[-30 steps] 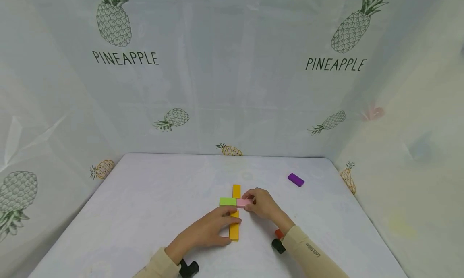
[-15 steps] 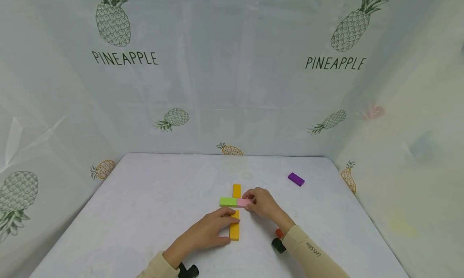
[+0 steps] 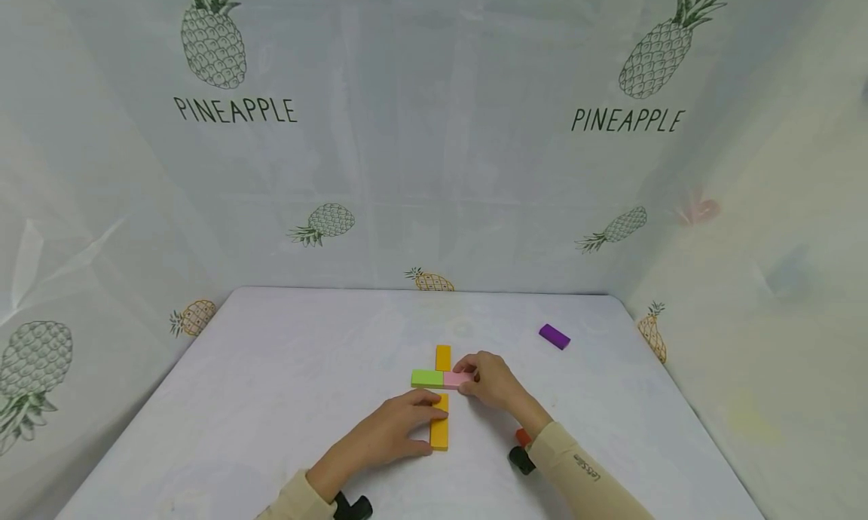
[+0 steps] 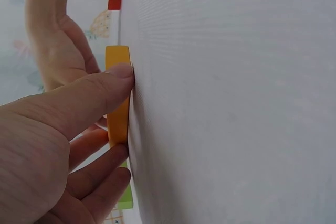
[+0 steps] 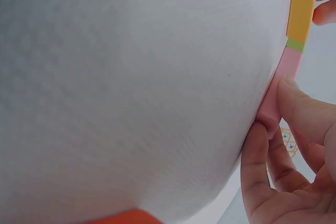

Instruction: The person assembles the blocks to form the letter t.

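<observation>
My left hand (image 3: 393, 429) holds the near orange block (image 3: 440, 433), which lies lengthwise on the table. In the left wrist view the thumb lies along that orange block (image 4: 119, 121), with the fingers by its far end. With thumb and fingers, my right hand (image 3: 496, 383) pinches the outer end of a pink block (image 3: 454, 380). End to end with the pink one lies a light green block (image 3: 427, 378), both crosswise. Behind them a second orange block (image 3: 443, 357) points away. A narrow gap separates the near orange block from the crosswise pair in the head view.
A purple block (image 3: 554, 337) lies at the back right of the white table (image 3: 305, 339). Close to the right sleeve sits a red block (image 3: 523, 437), partly hidden. Black wrist cameras (image 3: 521, 460) hang at both cuffs. A pineapple-print sheet (image 3: 434, 158) stands behind.
</observation>
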Demonstrator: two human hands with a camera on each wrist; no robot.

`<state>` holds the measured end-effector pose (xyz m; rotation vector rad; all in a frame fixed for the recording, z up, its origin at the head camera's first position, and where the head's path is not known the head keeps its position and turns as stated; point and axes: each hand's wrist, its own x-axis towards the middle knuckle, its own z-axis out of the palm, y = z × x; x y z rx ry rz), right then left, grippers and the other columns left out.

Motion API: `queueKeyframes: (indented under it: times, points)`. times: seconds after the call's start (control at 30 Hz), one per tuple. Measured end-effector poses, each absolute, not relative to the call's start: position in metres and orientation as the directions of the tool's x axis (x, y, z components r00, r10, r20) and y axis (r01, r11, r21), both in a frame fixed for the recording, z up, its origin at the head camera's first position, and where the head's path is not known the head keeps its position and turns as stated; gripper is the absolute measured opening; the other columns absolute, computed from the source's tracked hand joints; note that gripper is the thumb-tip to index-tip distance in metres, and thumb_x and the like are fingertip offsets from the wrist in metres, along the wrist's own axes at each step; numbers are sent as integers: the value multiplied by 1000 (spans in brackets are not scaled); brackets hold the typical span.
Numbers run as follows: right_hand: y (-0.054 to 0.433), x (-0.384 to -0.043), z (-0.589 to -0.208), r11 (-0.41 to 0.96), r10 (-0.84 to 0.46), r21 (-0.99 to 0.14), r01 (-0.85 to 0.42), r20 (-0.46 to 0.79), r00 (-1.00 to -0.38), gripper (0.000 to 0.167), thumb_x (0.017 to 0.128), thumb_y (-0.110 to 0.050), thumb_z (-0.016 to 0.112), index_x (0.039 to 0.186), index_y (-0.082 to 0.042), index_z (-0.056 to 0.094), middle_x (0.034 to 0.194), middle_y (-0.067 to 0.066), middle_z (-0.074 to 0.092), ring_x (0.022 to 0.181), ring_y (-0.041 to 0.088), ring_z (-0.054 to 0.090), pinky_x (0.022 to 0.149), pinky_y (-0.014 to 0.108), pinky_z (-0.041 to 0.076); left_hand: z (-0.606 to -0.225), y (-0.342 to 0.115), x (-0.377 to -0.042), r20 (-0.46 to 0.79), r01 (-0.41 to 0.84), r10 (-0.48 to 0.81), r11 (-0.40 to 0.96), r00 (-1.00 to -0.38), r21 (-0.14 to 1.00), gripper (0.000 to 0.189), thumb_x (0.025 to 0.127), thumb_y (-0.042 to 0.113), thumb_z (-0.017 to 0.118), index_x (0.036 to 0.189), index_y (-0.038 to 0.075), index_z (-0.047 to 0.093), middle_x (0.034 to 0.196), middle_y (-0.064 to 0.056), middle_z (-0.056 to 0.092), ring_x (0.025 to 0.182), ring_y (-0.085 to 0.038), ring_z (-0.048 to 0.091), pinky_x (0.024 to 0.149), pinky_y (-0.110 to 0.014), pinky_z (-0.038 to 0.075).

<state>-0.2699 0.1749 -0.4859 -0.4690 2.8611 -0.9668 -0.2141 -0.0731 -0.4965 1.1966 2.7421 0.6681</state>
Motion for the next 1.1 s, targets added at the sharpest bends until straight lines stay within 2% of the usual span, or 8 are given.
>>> queueKeyframes:
  times: [0.6,1.1]
  points:
    - [175,-268,-484,747,-313,-612,-259,19,-950,20,92,-11,84,110,-13,76,100,1,65,88,18,54,80,33,52,-494,-70,-216,84,661,702,614,-707,432,49,93,30,85,139,22,72,152,0,59,136,-20,58,113,-40,51]
    - [175,-268,-484,744,-308,-620,-251,16,-951,20,92,-10,83,111,-13,77,102,3,65,88,19,55,81,34,53,-500,-69,-222,101,689,718,606,-689,398,50,94,31,84,141,19,71,152,-1,60,138,-18,57,114,-39,50]
